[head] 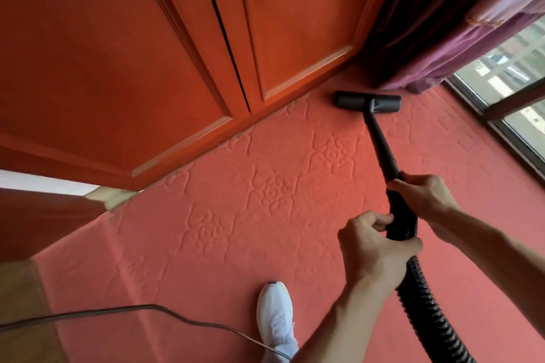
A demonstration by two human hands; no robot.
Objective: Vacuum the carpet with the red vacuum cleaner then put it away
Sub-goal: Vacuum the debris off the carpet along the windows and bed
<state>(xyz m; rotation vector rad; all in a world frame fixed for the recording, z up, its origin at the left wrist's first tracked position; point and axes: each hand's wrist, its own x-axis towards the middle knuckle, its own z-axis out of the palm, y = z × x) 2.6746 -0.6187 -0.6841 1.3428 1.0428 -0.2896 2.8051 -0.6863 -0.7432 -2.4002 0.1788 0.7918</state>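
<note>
Red carpet (236,230) meets cupboard doors (118,53) and curtain (442,23); left hand (371,247) and right hand (424,194) grasp hose (424,309).

Red-orange wooden doors (118,53) stand beside a purple curtain (442,23) and window (516,74) — white shoe (274,312) below.

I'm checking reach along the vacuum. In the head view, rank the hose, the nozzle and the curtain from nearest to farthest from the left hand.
1. Hose: gripped in the left hand, trailing down to the right.
2. Nozzle: ahead on the carpet, at the wand's far end.
3. Curtain: beyond the nozzle, beside the window.
</note>
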